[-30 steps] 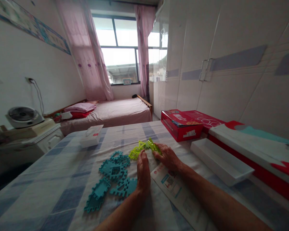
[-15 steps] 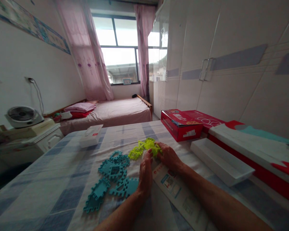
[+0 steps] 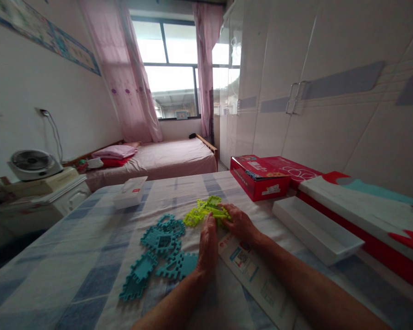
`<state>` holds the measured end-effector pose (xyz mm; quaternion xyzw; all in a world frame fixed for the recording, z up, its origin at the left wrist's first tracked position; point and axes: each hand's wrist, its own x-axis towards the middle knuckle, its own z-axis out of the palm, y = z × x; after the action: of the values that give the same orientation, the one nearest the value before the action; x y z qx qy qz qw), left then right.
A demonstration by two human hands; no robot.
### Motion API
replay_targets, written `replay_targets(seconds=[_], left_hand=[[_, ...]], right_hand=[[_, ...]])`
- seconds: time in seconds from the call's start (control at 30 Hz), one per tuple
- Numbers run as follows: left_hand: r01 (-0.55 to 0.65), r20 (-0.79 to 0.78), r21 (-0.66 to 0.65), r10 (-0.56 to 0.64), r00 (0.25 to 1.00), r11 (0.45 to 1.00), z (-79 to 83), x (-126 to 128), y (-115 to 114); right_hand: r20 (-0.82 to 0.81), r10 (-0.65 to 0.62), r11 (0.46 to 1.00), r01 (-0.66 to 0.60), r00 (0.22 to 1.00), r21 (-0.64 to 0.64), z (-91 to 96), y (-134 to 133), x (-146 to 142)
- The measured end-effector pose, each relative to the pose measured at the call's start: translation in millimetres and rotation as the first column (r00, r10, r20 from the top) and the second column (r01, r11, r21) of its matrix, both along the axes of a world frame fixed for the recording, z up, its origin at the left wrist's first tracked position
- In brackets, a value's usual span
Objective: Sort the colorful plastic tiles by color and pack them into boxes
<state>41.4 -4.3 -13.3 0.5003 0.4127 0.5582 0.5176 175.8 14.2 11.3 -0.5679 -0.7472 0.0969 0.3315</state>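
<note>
Yellow-green interlocking puzzle tiles (image 3: 197, 214) with toothed edges lie in a loose pile ahead of my hands. My right hand (image 3: 241, 223) has its fingers closed on a tilted yellow-green tile at the pile's right side. From the near side my left hand (image 3: 208, 240) meets the same tile with its fingertips; its lower fingers are hidden. Teal tiles (image 3: 163, 240) of the same toothed kind, some with cut-out middles, are spread to the left of my left hand. Under my right wrist lies a flat white printed packet (image 3: 249, 270) with a QR code.
A red box (image 3: 259, 183) stands at the back right, beside a white open tray (image 3: 316, 229) and a larger red and white box (image 3: 365, 206). At the back left sits a small white box (image 3: 131, 192). A checked cloth (image 3: 72, 256) covers the surface.
The yellow-green tile between my hands has tipped from lying flatter to a steeper tilt. Both hands stay in nearly the same place, and the teal tiles have not moved.
</note>
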Motion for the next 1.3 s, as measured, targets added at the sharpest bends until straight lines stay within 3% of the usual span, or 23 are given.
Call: replay_targets(seconds=[0.2,0.4,0.53,0.63,0.77,0.87,0.93,1.03,1.13,1.23,1.3], left_hand=[[0.058,0.012,0.029,-0.059,0.998,0.998,5.0,0,-2],[0.015,0.006,0.019,-0.016,1.0,1.0,3.3,0,-3],[0.0,-0.034,0.034,0.001,0.999,0.999,2.2,-3,-5],[0.022,-0.026,0.037,-0.021,0.999,0.999,1.3,-4,-4],[0.025,-0.009,0.041,-0.024,1.0,0.999,0.7,-3,-4],[0.01,0.001,0.037,-0.01,1.0,0.999,1.4,-1,-3],[-0.001,0.005,0.028,0.001,1.0,1.0,1.9,0,-2],[-0.001,-0.004,0.028,0.001,1.0,1.0,1.3,0,-1],[-0.004,-0.012,0.042,0.004,1.0,0.999,-1.2,0,1],[-0.046,-0.002,0.045,0.046,0.999,0.998,-3.9,1,1],[-0.082,0.008,0.042,0.082,0.997,0.996,-4.0,2,1]], right_hand=[[0.126,0.007,1.0,-0.006,0.992,-0.011,0.7,-1,-1],[0.01,-0.072,0.997,0.072,0.997,-0.006,-2.7,8,-1],[-0.109,-0.152,0.986,0.159,0.982,0.058,14.2,4,9],[-0.094,-0.283,0.945,0.294,0.955,0.14,42.5,-11,35],[0.056,-0.516,0.842,0.493,0.855,0.219,71.4,-40,93],[0.181,-0.648,0.761,0.621,0.74,0.185,68.5,-59,135],[0.242,-0.666,0.743,0.657,0.705,0.129,57.5,-69,154],[0.328,-0.64,0.754,0.651,0.695,0.092,41.0,-79,168],[0.339,-0.629,0.775,0.603,0.7,0.192,37.3,-79,162],[0.287,-0.521,0.847,0.445,0.804,0.292,45.8,-67,137],[0.257,-0.385,0.909,0.317,0.886,0.27,51.9,-52,111]])
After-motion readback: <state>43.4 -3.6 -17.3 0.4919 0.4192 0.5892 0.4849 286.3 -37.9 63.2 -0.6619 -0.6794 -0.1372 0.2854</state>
